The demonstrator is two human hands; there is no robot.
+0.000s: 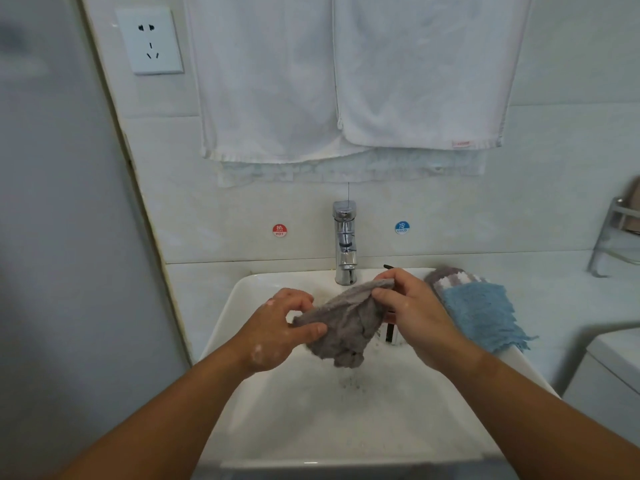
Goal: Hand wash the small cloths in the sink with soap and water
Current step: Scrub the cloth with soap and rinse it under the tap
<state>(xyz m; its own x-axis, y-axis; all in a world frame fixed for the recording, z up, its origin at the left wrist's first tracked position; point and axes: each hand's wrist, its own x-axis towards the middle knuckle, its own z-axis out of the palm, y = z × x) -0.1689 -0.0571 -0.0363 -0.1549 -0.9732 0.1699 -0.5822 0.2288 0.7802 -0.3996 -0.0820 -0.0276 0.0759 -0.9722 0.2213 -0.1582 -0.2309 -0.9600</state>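
- The left hand (pixel 277 327) pinches the left edge of a grey cloth (pixel 346 323) between its thumb and fingers. Its grip is tight on the cloth.
- The right hand (pixel 415 317) holds the far right corner of the same cloth. Its fingers curl round the edge, so this grip is closed on the cloth too.
- The grey cloth hangs between the two hands, above the white sink (pixel 311 427), just in front of the tap (pixel 344 244). It is wet, and drops fall from its low end into the sink.
- White soap foam sits on the back of the left hand.
- A blue cloth (pixel 481 317) lies on the counter (pixel 554 306), right of the sink, just beside the right hand.
- A grey and white striped cloth (pixel 450 277) lies at the far end of the blue one, touching it.
- A small bottle (pixel 389 332) stands behind the right hand. Most of it is hidden.
- On the wall, a red hot sticker (pixel 279 230) is left of the tap and a blue cold sticker (pixel 401 227) is right of it.
- Two white towels (pixel 263 81) hang above the tap, and a wall socket (pixel 149 41) is to their left.
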